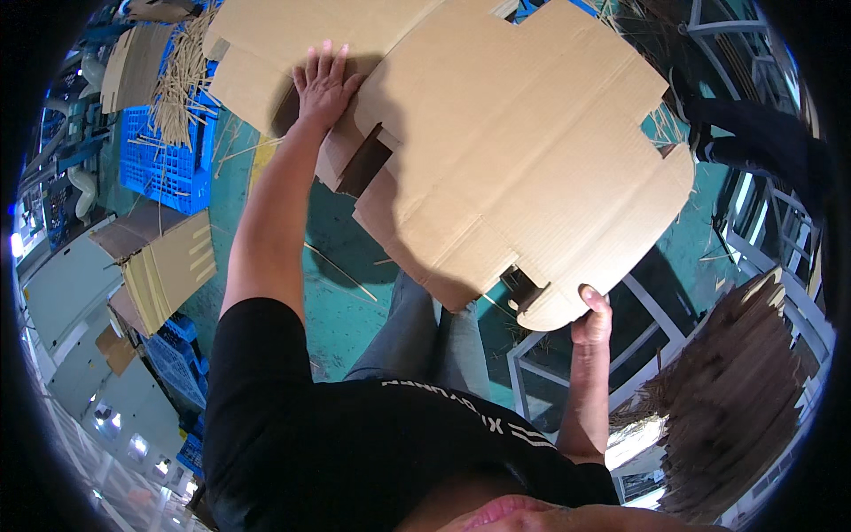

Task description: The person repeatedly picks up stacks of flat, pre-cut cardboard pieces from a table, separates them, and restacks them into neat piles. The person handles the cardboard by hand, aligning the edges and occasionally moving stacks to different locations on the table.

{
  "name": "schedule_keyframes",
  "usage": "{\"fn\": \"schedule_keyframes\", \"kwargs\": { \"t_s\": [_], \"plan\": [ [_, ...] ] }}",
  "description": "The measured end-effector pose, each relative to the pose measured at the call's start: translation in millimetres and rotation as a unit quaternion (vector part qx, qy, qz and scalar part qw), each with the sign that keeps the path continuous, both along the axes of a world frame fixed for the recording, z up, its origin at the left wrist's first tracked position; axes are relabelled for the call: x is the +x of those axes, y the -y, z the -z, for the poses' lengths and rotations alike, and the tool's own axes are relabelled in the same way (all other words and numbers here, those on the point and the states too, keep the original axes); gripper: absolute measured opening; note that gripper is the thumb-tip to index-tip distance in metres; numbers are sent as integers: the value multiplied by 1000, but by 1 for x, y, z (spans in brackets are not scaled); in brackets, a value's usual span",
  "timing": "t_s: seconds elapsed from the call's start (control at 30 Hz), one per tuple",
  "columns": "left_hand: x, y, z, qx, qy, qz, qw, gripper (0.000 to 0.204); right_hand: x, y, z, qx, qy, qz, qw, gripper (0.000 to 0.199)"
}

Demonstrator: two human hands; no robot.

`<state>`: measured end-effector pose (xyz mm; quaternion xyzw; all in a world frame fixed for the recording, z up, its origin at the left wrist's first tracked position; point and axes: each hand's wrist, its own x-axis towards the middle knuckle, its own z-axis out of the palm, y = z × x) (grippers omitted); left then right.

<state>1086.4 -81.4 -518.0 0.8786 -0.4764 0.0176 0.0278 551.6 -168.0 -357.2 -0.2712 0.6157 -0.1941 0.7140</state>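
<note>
Hands apart, each on the cardboard [523,142]. Left hand [326,89] is lying flat on its upper face, fingers spreading forward, palm down. Right hand [591,321] is clamping the rounded near corner, thumb pressing on top; the fingers are hiding underneath. The cardboard is spanning the gap between the hands and reaching well beyond both. Cut-outs are showing just nearer than the left hand and just left of the right hand. From where I am standing, I cannot tell whether the part under the left hand is belonging to the same sheet.

Left of the left hand, a blue crate [164,164] is holding loose strips [182,89]. Beyond the right hand, another person's legs [753,133] are showing. A grey frame [651,324] is standing beside the right hand; farther right, a brown stack [731,403] is leaning. Strips are littering the green floor [346,253].
</note>
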Motion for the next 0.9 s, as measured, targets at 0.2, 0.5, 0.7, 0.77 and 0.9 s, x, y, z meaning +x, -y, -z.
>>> {"fn": "schedule_keyframes", "kwargs": {
  "t_s": [0.2, 0.5, 0.7, 0.77, 0.9],
  "plan": [
    [-9, 0, -9, 20, 3, -19, 1000, 64, 24, -13, -56, -41, -67, -3, 997, 90],
    [-11, -1, -5, -34, 2, -7, 999, 61, 46, -32, -90, -17, -120, 37, 992, 90],
    [-11, 3, -17, -40, 9, 20, 999, 60, -2, -41, 38, 39, -8, 88, 995, 86],
    [-10, -3, -21, -21, 25, 33, 999, 59, -10, -34, 65, 39, -12, 78, 996, 84],
    [-13, -5, -24, -3, 53, 53, 997, 61, -85, 45, 105, 32, -44, 36, 998, 80]
  ]
}}
